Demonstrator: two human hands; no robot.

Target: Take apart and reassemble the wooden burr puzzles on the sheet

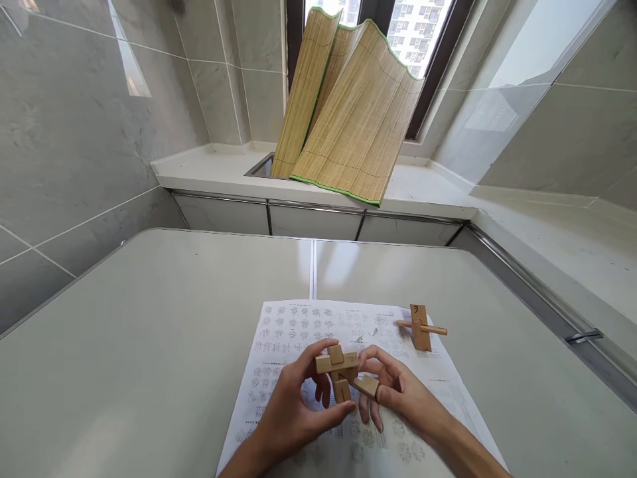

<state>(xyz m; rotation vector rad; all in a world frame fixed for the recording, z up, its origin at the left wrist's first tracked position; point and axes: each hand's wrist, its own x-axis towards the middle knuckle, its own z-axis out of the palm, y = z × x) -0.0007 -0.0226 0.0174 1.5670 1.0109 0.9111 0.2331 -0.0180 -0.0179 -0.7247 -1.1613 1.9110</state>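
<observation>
Low in the middle of the view, my left hand (303,398) grips a wooden block assembly (337,364), with fingers at its top and the thumb at its lower end. My right hand (395,385) pinches the outer end of a wooden stick piece (367,386), whose other end meets the assembly's right side. Both are held above a large printed sheet (279,318) covered in small diagrams. At the sheet's upper right lies a flat wooden piece (421,338) marked with a figure, a thin rod across it.
The sheet lies on a pale table (149,332) with a seam down its middle. Behind it is a white ledge (199,170) bearing a folded bamboo mat (353,119) by the window. Grey tiled walls (99,119) stand at both sides.
</observation>
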